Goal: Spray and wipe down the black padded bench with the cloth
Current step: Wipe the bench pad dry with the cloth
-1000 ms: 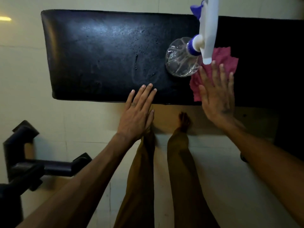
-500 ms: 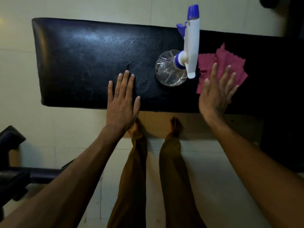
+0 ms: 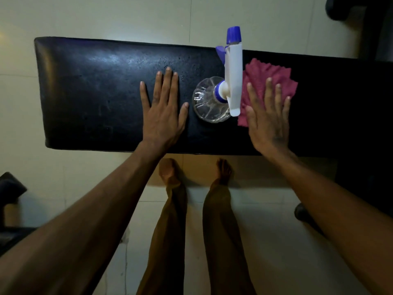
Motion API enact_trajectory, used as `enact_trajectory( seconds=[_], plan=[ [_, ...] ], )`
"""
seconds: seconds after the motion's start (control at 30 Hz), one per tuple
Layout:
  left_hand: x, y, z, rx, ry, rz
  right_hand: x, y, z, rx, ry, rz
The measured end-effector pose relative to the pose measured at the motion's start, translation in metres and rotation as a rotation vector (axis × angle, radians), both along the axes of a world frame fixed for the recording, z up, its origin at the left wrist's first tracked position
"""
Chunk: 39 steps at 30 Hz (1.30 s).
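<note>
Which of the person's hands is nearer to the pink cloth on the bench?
The right. The right hand lies flat, fingers spread, over the pink cloth. The left hand rests flat on the bench, beyond the spray bottle.

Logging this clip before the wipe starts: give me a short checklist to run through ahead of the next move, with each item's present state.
1. Pink cloth under right hand: ok, the palm lies flat on it.
2. Cloth gathered in a grip: not ok, the fingers are spread.
3. Spray bottle upright on the black padded bench: ok.
4. Bottle out of the wiping path: not ok, it stands beside the cloth.
5. Left hand free: ok, flat on the bench and empty.
6. Bench wetted by spray: cannot tell; only specks show.
</note>
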State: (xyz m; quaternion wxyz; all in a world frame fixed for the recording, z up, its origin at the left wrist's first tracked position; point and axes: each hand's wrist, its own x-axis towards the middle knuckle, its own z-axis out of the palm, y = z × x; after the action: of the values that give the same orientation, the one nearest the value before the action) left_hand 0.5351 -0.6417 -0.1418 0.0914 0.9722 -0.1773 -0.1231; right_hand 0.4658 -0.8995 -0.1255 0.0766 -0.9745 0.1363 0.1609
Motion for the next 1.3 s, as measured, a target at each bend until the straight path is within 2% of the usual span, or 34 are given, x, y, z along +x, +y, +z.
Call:
enact_trajectory(
  seconds=[0.03,0.13,0.17,0.3,0.33,0.43,0.47,0.57,0.6,0.77,0.87,0.97,1.03,1.1,1.2,1.3],
  plan=[
    [0.0,-0.001,-0.001,0.005,-0.008,0.002,0.003,-0.01,-0.001,0.003,-0.019,-0.054],
    [0.001,-0.001,-0.003,0.012,-0.025,-0.01,0.019,-0.01,-0.007,-0.016,-0.065,-0.418],
    [0.002,-0.002,-0.004,0.013,-0.028,-0.014,0.023,-0.003,-0.007,-0.033,-0.055,-0.419],
    [0.002,-0.004,-0.004,0.008,-0.035,0.018,0.008,-0.02,-0.002,-0.009,-0.019,0.105],
    [0.004,-0.006,-0.003,0.002,-0.033,0.016,0.007,-0.027,-0.002,0.002,-0.015,0.098],
    [0.02,-0.015,0.0,-0.034,-0.003,-0.096,0.008,-0.013,-0.005,-0.02,-0.026,-0.163],
    [0.027,-0.019,0.0,-0.047,-0.002,-0.142,0.007,-0.001,-0.005,-0.039,-0.03,-0.141],
    [0.042,-0.024,-0.002,-0.064,-0.005,-0.21,-0.006,0.007,-0.002,-0.001,-0.028,0.107],
    [0.043,-0.023,-0.003,-0.063,-0.01,-0.213,-0.009,0.003,-0.001,0.011,-0.026,0.115],
    [0.032,-0.009,-0.002,-0.112,-0.032,-0.193,-0.014,0.022,0.006,0.083,-0.024,-0.072],
    [0.015,0.004,0.003,-0.152,-0.024,-0.144,-0.024,0.027,0.017,0.218,-0.137,-0.167],
    [-0.008,0.016,0.018,-0.286,-0.018,-0.086,-0.029,0.019,0.031,0.282,-0.282,-0.601],
    [-0.025,0.017,0.03,-0.375,-0.002,-0.069,-0.027,0.015,0.035,0.26,-0.213,-0.821],
    [-0.035,0.01,0.041,-0.434,0.048,-0.045,-0.021,0.014,0.038,0.269,-0.144,-0.905],
    [-0.034,-0.01,0.052,-0.514,0.127,0.02,-0.005,0.016,0.039,0.437,-0.165,-1.084],
    [-0.023,-0.03,0.061,-0.586,0.169,0.023,0.008,0.013,0.038,0.441,-0.225,-1.012]
  ],
)
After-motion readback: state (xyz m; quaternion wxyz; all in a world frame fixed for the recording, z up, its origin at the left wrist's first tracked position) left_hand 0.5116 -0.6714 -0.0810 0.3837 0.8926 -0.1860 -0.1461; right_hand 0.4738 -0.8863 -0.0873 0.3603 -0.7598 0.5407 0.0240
